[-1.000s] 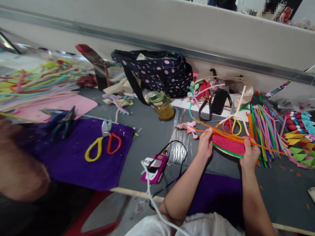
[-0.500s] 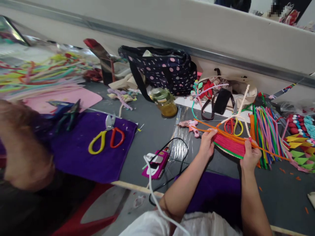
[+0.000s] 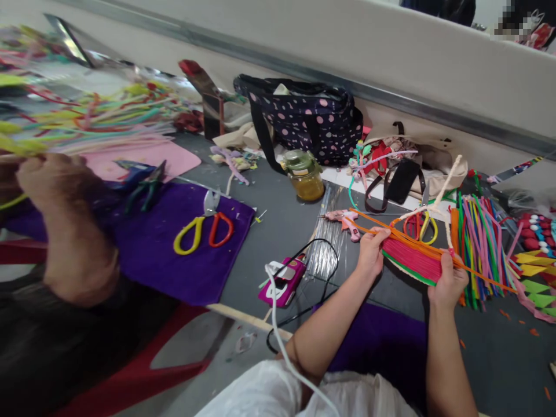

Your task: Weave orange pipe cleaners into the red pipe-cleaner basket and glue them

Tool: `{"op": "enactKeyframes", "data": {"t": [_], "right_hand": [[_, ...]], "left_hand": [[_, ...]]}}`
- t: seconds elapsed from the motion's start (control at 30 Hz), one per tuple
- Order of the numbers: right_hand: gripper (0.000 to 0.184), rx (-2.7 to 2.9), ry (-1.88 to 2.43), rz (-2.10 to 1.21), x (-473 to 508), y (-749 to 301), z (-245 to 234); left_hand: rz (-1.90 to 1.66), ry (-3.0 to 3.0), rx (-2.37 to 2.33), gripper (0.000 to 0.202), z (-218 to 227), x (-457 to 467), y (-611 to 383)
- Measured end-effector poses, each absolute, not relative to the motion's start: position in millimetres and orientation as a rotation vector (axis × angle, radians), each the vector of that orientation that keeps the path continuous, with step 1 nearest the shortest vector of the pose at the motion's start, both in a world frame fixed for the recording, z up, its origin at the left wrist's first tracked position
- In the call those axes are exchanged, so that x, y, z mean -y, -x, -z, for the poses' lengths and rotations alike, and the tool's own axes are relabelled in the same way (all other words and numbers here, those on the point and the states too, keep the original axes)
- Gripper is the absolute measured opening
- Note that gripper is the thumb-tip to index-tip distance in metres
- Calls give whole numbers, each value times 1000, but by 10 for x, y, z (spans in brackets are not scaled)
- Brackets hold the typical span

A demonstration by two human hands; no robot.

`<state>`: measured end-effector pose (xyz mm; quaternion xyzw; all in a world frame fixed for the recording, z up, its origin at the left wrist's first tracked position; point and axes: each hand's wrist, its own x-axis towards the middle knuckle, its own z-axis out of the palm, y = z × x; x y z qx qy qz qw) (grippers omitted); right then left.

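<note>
A craft piece of pink pipe cleaners (image 3: 412,259), laid side by side with a green and white lower edge, is stretched between my two hands above the table. My left hand (image 3: 372,252) pinches its left end, and my right hand (image 3: 450,280) grips the right end. Loose orange pipe cleaners (image 3: 484,273) run along its top and stick out past both hands. A white forked stem (image 3: 447,184) rises behind it. Just left of my left hand lies a pink glue gun (image 3: 346,220). Scissors (image 3: 428,227) with red and yellow handles lie behind the piece.
Colourful pipe cleaners (image 3: 482,249) lie in a bundle at right. Clear glue sticks (image 3: 324,255), a magenta device (image 3: 284,282) with cables, a jar (image 3: 303,176) and a dotted bag (image 3: 304,121) stand left of centre. A co-worker's hand (image 3: 56,179) works beside scissors (image 3: 208,223) on purple cloth.
My view has turned slightly left, so the table things sit farther right. The co-worker's hand now shows with something yellow near it. My hands keep the same hold on the pink piece.
</note>
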<state>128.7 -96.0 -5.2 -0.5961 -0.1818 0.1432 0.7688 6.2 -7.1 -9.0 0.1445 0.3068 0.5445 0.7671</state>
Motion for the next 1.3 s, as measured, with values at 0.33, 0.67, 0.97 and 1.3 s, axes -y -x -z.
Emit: {"op": "enactKeyframes", "data": {"t": [0.33,0.67,0.97,1.3], "right_hand": [[29,295,1253,-399,927,-1327,79],[29,271,1234,-430,928,-1335,75],[32,272,1250,-507,931,-1342,111],[30,293,1245,-524,923,-1307,111]], "left_hand": [[-1183,-374,-616,32,22,95,-44],[-1246,-410,-674,31,91,66,-62],[-1189,-418,-696,31,86,119,-78],[-1260,-348,-660,32,65,127,-91]]}}
